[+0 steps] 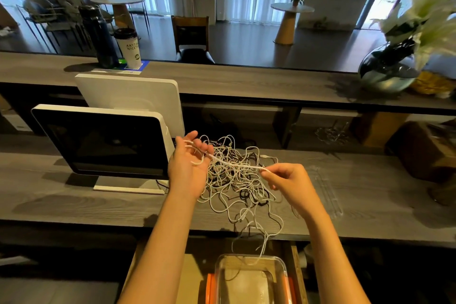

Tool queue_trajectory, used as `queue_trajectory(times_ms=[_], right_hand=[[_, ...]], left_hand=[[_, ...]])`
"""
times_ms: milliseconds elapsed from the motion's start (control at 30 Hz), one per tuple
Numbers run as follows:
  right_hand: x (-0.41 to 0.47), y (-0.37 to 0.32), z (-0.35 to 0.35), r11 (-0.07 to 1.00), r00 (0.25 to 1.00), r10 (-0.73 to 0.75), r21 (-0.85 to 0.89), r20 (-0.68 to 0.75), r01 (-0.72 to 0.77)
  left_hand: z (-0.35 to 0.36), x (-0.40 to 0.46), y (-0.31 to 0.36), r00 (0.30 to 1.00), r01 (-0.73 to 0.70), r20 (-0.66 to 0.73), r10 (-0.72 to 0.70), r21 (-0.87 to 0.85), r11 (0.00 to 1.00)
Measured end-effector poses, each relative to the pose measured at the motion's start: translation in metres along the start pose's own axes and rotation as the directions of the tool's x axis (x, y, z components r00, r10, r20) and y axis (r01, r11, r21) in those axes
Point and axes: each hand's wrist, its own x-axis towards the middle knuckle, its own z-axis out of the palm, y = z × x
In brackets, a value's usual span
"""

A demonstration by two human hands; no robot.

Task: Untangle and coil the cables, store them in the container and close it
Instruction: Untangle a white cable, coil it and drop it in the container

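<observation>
Both forearms bare, no sleeves/watch; left hand (188,168), right hand (287,177).

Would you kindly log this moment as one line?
step: untangling | left hand: holds white cable loops | right hand: pinches same cable | cable pile: tangled on desk | container: open

Two bare forearms reach forward from the bottom of the view, angled slightly toward each other. The left hand (188,164) is raised with its palm turned up and toward the person, thumb pointing up and away, fingers loosely bent with loops of white cord (237,165) draped round them. The right hand (287,177) sits a little lower and to the right, knuckles up, wrist bent slightly, its thumb and forefinger pinching the same cord at its near end. The cord runs taut between the two hands, which are held apart.
</observation>
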Motion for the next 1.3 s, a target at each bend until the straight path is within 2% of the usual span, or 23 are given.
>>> queue_trajectory(times_ms=[67,133,200,267,300,400,467,533,600,700,767,867,933,1000,1067,1100,1133,1167,1200,1233,1267,1300], right_hand=[[-0.002,0.000,0.001,1.000,0.999,-0.023,-0.010,0.041,0.023],[-0.004,-0.004,0.005,0.998,0.996,-0.061,-0.031,0.071,0.063],[-0.005,-0.009,0.009,0.994,0.992,-0.108,-0.026,0.069,0.110],[-0.004,-0.012,0.012,0.989,0.988,-0.147,-0.008,0.043,0.147],[-0.004,-0.012,0.013,0.986,0.986,-0.165,-0.007,0.024,0.165],[-0.002,-0.014,0.017,0.979,0.979,-0.204,0.012,-0.018,0.204],[-0.001,-0.015,0.019,0.976,0.976,-0.214,0.021,-0.039,0.215],[0.000,-0.014,0.021,0.978,0.975,-0.209,0.016,-0.073,0.210],[0.002,-0.012,0.021,0.979,0.973,-0.203,-0.008,-0.112,0.203],[0.004,-0.009,0.020,0.990,0.982,-0.139,-0.004,-0.127,0.140],[0.002,-0.008,0.018,0.994,0.990,-0.098,0.027,-0.099,0.101],[0.001,-0.007,0.018,0.998,0.995,-0.051,0.042,-0.080,0.055],[0.001,-0.006,0.016,0.999,0.997,0.004,0.049,-0.080,0.000],[0.000,-0.003,0.013,0.995,0.997,0.052,0.093,-0.061,-0.046],[-0.001,-0.001,0.011,0.989,0.997,0.072,0.133,-0.026,-0.068],[-0.001,-0.001,0.011,0.988,0.997,0.075,0.136,-0.006,-0.073],[-0.002,0.000,0.012,0.988,0.997,0.075,0.134,0.014,-0.076],[-0.002,0.000,0.012,0.988,0.997,0.074,0.131,0.032,-0.077],[-0.002,0.002,0.011,0.989,0.997,0.065,0.126,0.049,-0.071],[-0.003,0.004,0.010,0.992,0.997,0.050,0.116,0.064,-0.057],[-0.003,0.005,0.008,0.995,0.996,0.027,0.098,0.081,-0.035],[-0.004,0.005,0.007,0.998,0.994,0.000,0.069,0.111,-0.008]], left_hand=[[-0.002,0.002,-0.004,0.994,-0.086,-0.032,0.100,0.305,0.949],[-0.007,0.002,-0.010,0.972,-0.203,0.044,0.232,0.655,0.728],[-0.010,0.002,-0.017,0.951,-0.281,0.185,0.247,0.848,0.449],[-0.010,0.003,-0.022,0.945,-0.317,0.286,0.159,0.921,0.227],[-0.010,0.003,-0.024,0.943,-0.329,0.316,0.105,0.931,0.158],[-0.005,-0.006,-0.029,0.923,-0.370,0.374,-0.088,0.927,0.060],[-0.002,-0.015,-0.030,0.896,-0.380,0.377,-0.234,0.924,0.037],[-0.001,-0.021,-0.031,0.866,-0.319,0.334,-0.372,0.942,0.103],[-0.003,-0.024,-0.032,0.801,-0.274,0.323,-0.505,0.946,0.171],[-0.008,-0.022,-0.030,0.704,-0.297,0.304,-0.642,0.947,0.123],[-0.011,-0.021,-0.027,0.699,-0.237,0.285,-0.656,0.958,0.163],[-0.011,-0.020,-0.020,0.801,-0.181,0.312,-0.511,0.940,0.289],[-0.010,-0.018,-0.012,0.898,-0.130,0.268,-0.349,0.919,0.372],[-0.010,-0.015,-0.009,0.959,-0.070,0.195,-0.206,0.865,0.497],[-0.009,-0.012,-0.009,0.980,0.022,0.135,-0.148,0.660,0.751],[-0.007,-0.012,-0.008,0.982,0.071,0.121,-0.144,0.466,0.882],[-0.006,-0.011,-0.005,0.985,0.097,0.117,-0.131,0.256,0.962],[-0.004,-0.009,-0.001,0.989,0.095,0.106,-0.103,0.080,0.992],[-0.003,-0.008,0.005,0.994,0.075,0.079,-0.074,-0.020,0.997],[-0.002,-0.006,0.011,0.998,0.051,0.045,-0.050,-0.030,0.998],[-0.002,-0.005,0.015,1.000,0.013,0.006,-0.013,0.061,0.998],[-0.002,-0.005,0.017,0.998,-0.043,-0.024,0.050,0.240,0.970]])
